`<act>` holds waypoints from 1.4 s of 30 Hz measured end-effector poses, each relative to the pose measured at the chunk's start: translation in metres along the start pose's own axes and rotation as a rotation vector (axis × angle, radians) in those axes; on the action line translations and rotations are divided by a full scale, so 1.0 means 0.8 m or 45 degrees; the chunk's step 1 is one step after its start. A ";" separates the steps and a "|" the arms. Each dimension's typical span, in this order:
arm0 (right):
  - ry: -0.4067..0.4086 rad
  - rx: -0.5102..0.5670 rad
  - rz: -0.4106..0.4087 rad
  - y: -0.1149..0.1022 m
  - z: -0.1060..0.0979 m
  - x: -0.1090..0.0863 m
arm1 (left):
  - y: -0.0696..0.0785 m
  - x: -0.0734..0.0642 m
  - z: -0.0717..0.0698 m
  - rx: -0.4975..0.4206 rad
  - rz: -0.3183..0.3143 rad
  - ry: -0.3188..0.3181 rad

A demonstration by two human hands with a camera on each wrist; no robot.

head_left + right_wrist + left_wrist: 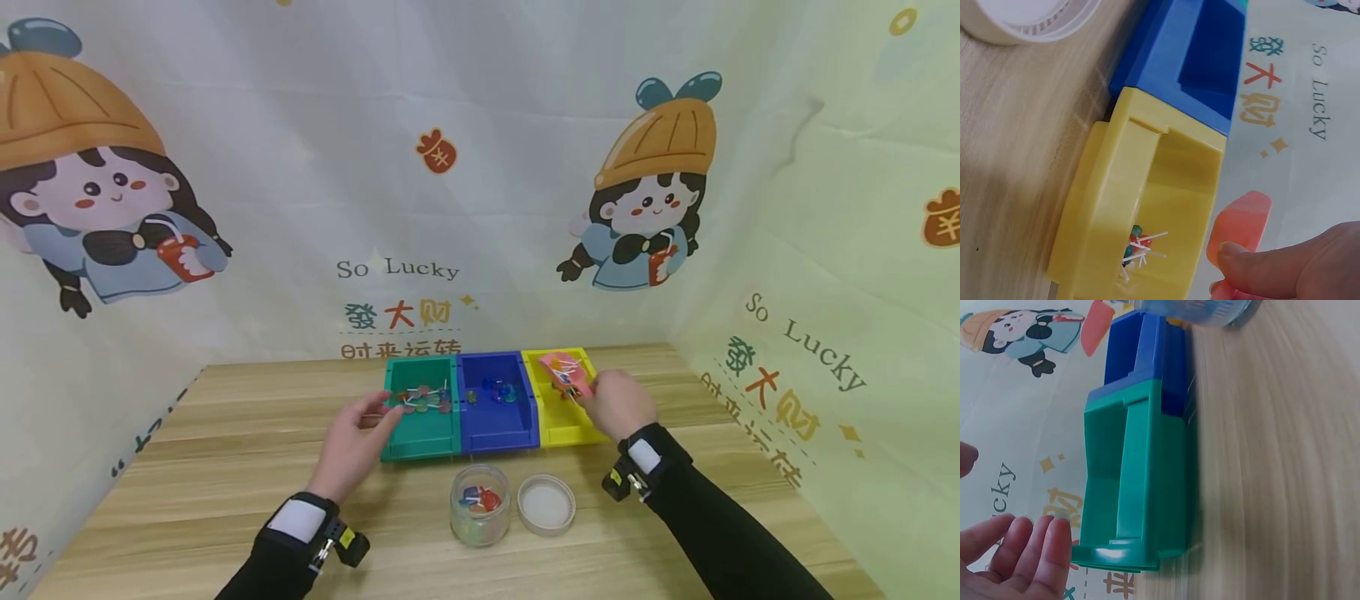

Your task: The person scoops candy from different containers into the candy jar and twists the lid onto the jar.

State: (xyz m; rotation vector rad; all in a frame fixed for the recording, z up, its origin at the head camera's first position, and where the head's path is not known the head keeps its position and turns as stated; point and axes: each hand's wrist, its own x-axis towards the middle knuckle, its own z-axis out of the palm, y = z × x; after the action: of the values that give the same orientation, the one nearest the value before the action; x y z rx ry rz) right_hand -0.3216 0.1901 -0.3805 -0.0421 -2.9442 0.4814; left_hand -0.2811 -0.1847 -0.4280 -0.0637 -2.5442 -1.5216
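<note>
My right hand grips a pink scoop by its handle above the yellow bin. Small white-stick pieces like mini lollipops show in the scoop in the head view. More of these mini lollipops lie inside the yellow bin in the right wrist view. My left hand is at the left side of the green bin, its fingers extended with nothing held. Whether it touches the bin rim, I cannot tell. Mini lollipops lie in the green bin.
Between the green and yellow bins stands a blue bin with a few small pieces. In front are a clear jar partly filled with mini lollipops and a white lid. A printed cloth hangs behind the wooden table.
</note>
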 end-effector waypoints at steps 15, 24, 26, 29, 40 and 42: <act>0.066 0.174 -0.051 0.013 -0.037 -0.032 | 0.006 -0.025 0.006 0.026 0.066 -0.123; 0.102 0.197 -0.091 0.006 -0.056 -0.049 | 0.006 -0.040 0.023 -0.037 0.070 -0.293; 0.110 0.193 -0.095 0.003 -0.059 -0.053 | 0.005 -0.041 0.026 -0.069 0.068 -0.339; 0.125 0.185 -0.114 -0.002 -0.063 -0.059 | 0.002 -0.045 0.032 -0.107 0.026 -0.400; 0.206 0.192 -0.250 -0.016 -0.070 -0.080 | -0.007 -0.058 0.056 -0.176 0.020 -0.645; 0.213 0.195 -0.280 -0.019 -0.070 -0.084 | -0.006 -0.059 0.060 -0.171 0.017 -0.670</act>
State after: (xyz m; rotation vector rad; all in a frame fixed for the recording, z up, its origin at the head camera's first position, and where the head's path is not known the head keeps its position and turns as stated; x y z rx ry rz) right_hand -0.2463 0.1899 -0.3338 0.2440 -2.6987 0.6334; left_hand -0.2413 -0.1421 -0.4625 -0.5686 -2.7977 -1.8705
